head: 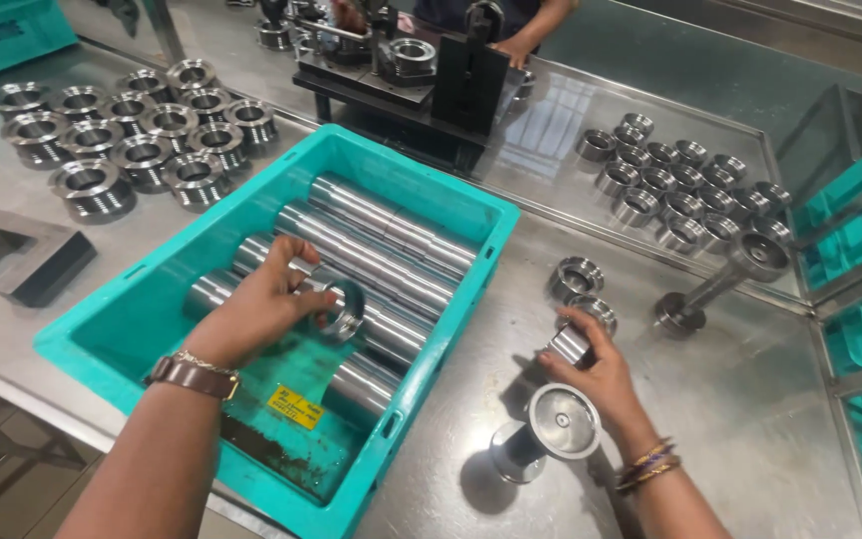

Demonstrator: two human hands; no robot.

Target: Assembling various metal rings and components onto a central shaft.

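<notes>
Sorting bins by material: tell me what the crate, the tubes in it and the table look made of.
Crate: teal moulded plastic, matte, ribbed rim. Tubes: likely machined steel, bright with mirror-like streaks. Table: probably stainless sheet metal, dull brushed sheen with soft reflections.

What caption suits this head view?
Left hand lifts a metal ring from a teal crate; right hand holds another.
</notes>
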